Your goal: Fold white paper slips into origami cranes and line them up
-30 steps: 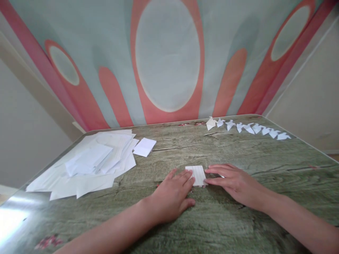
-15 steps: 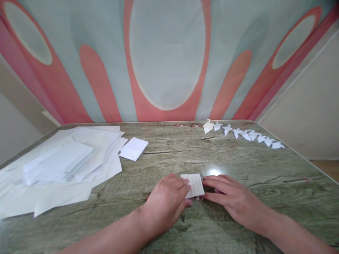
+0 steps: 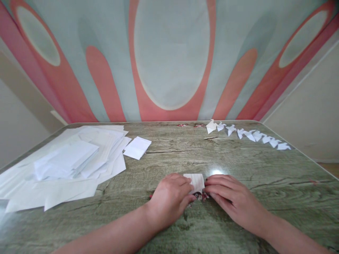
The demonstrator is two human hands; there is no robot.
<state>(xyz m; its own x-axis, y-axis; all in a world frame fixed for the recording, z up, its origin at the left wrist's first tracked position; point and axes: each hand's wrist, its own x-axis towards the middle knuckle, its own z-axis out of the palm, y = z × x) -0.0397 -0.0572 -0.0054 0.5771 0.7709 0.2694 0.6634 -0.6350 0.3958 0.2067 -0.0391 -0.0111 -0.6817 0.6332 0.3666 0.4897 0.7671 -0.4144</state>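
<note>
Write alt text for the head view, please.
Two bare hands, left and right, hold a small lined paper between them over a wood-grain table. Loose white sheets lie at left; a row of small folded paper birds stands at far right.

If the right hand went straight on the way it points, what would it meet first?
The right hand would probably meet the small lined paper first; whether its fingertips touch it is hard to tell.
</note>
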